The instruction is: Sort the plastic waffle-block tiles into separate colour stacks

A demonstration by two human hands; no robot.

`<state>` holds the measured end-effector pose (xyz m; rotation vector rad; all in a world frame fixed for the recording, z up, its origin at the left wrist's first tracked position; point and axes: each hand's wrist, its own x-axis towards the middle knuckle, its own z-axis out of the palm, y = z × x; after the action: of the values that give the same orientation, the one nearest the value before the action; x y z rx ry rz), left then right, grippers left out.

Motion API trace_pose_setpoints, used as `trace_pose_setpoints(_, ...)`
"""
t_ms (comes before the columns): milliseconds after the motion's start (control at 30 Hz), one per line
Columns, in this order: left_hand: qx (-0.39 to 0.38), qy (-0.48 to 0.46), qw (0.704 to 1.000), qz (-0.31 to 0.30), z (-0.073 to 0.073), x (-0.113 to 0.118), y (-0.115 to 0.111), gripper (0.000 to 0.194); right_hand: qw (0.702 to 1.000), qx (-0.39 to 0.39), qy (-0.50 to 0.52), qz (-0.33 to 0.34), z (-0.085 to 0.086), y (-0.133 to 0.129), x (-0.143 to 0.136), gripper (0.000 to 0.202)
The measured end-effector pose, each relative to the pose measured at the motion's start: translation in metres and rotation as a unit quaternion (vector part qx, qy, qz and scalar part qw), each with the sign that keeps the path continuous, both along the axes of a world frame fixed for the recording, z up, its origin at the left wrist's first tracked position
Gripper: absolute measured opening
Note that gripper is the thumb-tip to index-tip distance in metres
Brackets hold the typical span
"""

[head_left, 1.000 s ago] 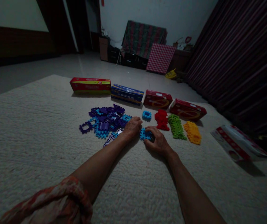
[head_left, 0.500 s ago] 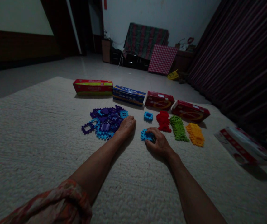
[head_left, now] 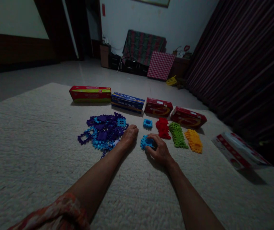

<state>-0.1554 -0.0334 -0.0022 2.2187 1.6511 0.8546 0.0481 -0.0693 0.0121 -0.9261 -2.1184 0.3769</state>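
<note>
My right hand (head_left: 160, 150) curves its thumb and fingers around light blue interlocking building pieces (head_left: 143, 142) with toothed edges, low over the mat. Another light blue piece (head_left: 147, 123), with an opening in its middle, lies just beyond that hand. My left hand (head_left: 130, 137) rests at the right edge of a loose pile of purple and blue building pieces (head_left: 103, 127). Its fingers are curled together, and whatever may be under them is hidden. A blue window-like piece (head_left: 121, 122) lies in the pile near these fingers.
Right of the blue piece lie red (head_left: 163, 128), green (head_left: 178, 135) and yellow (head_left: 194, 141) groups of building pieces. Behind stand a long red box (head_left: 90, 94), a blue box (head_left: 127, 102) and two red boxes (head_left: 158, 107) (head_left: 189, 118). A white-and-red package (head_left: 241, 150) sits far right on the pale mat (head_left: 43, 143).
The whole view has shifted slightly, so things appear lower and further left. Both hands keep nearly the same places, the right one still around the blue pieces.
</note>
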Motion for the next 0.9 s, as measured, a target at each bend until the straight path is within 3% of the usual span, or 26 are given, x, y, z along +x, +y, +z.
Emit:
trace_pose_setpoints(200, 0.017, -0.049, 0.998, 0.043, -0.006, 0.001, 0.006, 0.029, 0.993, 0.066, -0.048, -0.086, 0.009, 0.055, -0.007, 0.031)
trace_pose_setpoints(367, 0.011, -0.045, 0.998, 0.052, -0.005, 0.002, 0.006, 0.025, 0.978, 0.058, -0.145, -0.135, 0.016, 0.100, -0.010, 0.036)
trace_pose_setpoints(900, -0.006, -0.025, 0.998, 0.057, -0.003, 0.004, 0.001, 0.027, 0.963, -0.010, -0.263, -0.064, 0.029, 0.131, -0.005, 0.055)
